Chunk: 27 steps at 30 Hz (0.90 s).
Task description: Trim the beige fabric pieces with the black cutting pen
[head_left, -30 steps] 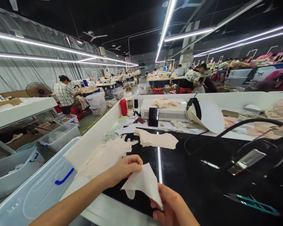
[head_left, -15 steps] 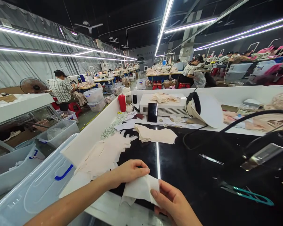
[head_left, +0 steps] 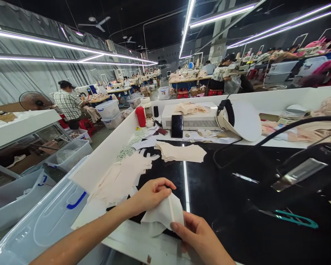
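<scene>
Spanning the gap between both hands: one white cloth (head_left: 161, 214), its crease running from the left fingertips down to the right thumb. Left hand (head_left: 154, 195): fingers curled, nearly closed, thumb on the cloth's upper edge. Right hand (head_left: 198, 232): thumb and fingers pinching the right edge; neither hand nearer. Beyond the left fingertips: cloth stack (head_left: 182, 152), long axis crosswise. Right of the right fingers: teal snips (head_left: 296, 219), well apart.
</scene>
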Tool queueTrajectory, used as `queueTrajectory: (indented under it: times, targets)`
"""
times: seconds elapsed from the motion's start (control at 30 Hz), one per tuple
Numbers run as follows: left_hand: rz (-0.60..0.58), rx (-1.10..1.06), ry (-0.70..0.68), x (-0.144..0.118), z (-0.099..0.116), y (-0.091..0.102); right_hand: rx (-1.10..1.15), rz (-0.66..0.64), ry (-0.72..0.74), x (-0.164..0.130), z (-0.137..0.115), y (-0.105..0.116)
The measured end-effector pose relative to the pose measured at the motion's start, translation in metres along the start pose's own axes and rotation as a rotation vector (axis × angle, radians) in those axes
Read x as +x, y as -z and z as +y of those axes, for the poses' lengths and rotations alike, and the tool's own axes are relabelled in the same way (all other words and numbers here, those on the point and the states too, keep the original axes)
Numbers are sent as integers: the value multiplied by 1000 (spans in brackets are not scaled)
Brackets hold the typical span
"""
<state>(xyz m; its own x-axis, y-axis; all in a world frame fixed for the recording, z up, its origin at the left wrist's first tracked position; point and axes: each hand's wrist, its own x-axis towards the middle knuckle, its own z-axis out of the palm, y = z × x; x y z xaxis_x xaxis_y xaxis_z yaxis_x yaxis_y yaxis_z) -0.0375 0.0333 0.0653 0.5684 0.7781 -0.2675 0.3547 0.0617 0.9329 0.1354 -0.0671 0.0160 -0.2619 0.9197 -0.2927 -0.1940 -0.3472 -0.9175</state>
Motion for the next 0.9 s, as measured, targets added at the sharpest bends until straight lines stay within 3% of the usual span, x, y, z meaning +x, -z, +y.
queueTrajectory:
  times: [0.13,0.3,0.37,0.47,0.57,0.77,0.83,0.9]
  targets:
    - [29,14,-77,2,-1,-2,-20,-37,1,0,4,4]
    - [-106,52,-120,-4,6,-4,189,-64,-8,-2,5,4]
    - [-172,75,-119,-6,9,-3,310,6,19,0,2,5]
    - [-207,141,-118,-4,9,2,329,233,63,9,-6,14]
    - [-116,355,-159,1,8,15,248,375,128,18,-18,29]
    - [147,1044,-438,-1,12,38,35,468,252,16,-49,53]
    - [155,1160,-442,-8,10,39,-122,459,308,7,-50,58]
    - [81,1192,-412,-16,4,37,-363,387,374,-2,-40,62]
